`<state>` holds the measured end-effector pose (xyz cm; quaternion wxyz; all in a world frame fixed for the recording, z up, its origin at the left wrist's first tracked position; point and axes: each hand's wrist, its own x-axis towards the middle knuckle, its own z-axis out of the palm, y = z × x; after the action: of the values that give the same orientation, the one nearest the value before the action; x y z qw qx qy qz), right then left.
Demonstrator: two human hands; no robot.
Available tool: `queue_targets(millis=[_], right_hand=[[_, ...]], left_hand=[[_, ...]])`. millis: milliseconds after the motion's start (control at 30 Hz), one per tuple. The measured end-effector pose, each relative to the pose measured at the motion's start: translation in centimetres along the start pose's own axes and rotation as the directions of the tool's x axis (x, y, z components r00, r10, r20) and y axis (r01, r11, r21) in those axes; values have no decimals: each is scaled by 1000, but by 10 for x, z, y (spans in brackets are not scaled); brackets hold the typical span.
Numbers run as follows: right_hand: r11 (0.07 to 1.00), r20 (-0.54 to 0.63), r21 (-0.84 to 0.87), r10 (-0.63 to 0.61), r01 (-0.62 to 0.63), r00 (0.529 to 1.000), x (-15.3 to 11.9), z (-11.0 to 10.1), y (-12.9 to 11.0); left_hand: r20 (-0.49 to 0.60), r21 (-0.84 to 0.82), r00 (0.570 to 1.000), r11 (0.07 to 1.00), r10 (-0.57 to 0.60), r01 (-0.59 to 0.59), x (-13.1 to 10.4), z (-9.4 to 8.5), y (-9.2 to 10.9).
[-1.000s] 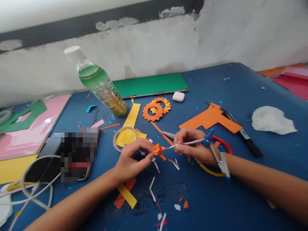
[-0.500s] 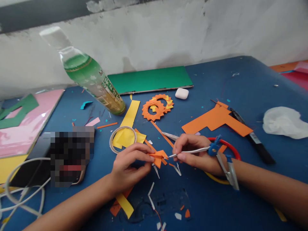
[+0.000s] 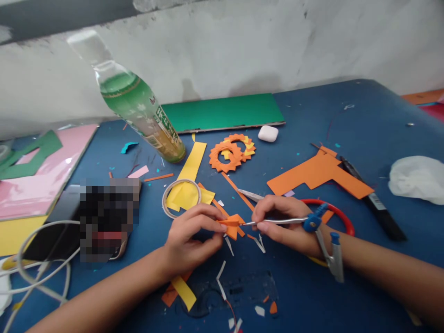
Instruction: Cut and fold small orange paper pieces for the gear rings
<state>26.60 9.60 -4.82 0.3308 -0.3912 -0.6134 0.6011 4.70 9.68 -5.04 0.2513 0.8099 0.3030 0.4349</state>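
My left hand [image 3: 196,233] pinches a small folded orange paper piece [image 3: 231,227] between thumb and fingers, low in the middle of the head view. To its right, my right hand [image 3: 282,222] is closed on a metal compass [image 3: 316,222] with blue joints. One thin leg of the compass points left, its tip at the right edge of the orange piece; whether they touch is too small to tell. The other leg hangs down beside my right wrist. Scissors with red handles [image 3: 342,210] lie partly under my right hand, their blade showing behind it.
Behind my hands lie a tape roll [image 3: 164,203], orange paper rings [image 3: 225,165], a white eraser [image 3: 268,133] and a green board [image 3: 229,113]. A bottle [image 3: 138,106] stands back left; a phone [image 3: 107,226] and white cable [image 3: 24,247] lie left. Orange paper [image 3: 301,173] and a black pen [image 3: 385,217] lie right.
The whole view has shifted slightly, so things appear a little further right. The orange piece has turned a little in my left hand. Both hands keep their hold.
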Motion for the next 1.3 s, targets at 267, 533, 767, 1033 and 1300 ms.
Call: queue_targets(millis=[267,533,767,1033,1300], right_hand=[[998,-23,-35,-55,54,998,0,0,3],[997,-14,-24,-68,68,998,0,0,2],[997,-51,36,-62,64,997,0,0,2],[999,-30,-14,-45,44,999,-1,1,3],[975,10,-190,-111,111,994,1,-2,0]], left_hand=[[0,-8,1000,1000,-17,17,0,1,-1],[2,-12,1000,999,-31,31,1,1,0],[-18,-17,999,999,-47,46,1,2,-1],[1,-20,999,999,-45,45,0,2,-1],[7,-26,999,999,-44,44,0,2,0]])
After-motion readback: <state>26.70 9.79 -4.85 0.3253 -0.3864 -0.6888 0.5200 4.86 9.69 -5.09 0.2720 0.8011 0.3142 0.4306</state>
